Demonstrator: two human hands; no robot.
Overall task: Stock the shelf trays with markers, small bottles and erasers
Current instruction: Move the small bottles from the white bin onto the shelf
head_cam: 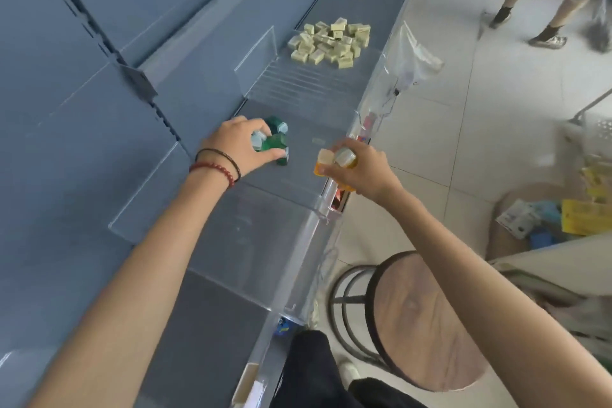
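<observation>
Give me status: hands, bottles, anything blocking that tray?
Left hand grips green bottles, low in the middle tray. Right hand holds orange bottles over its front edge. Erasers piled in far tray, clear of both hands.

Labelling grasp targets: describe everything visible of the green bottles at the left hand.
The green bottles are a small cluster, seemingly three, translucent dark green with pale caps. They are tipped at mixed angles, on or just over the grey shelf, between clear dividers. The left hand grips them, thumb nearest the camera.
</observation>
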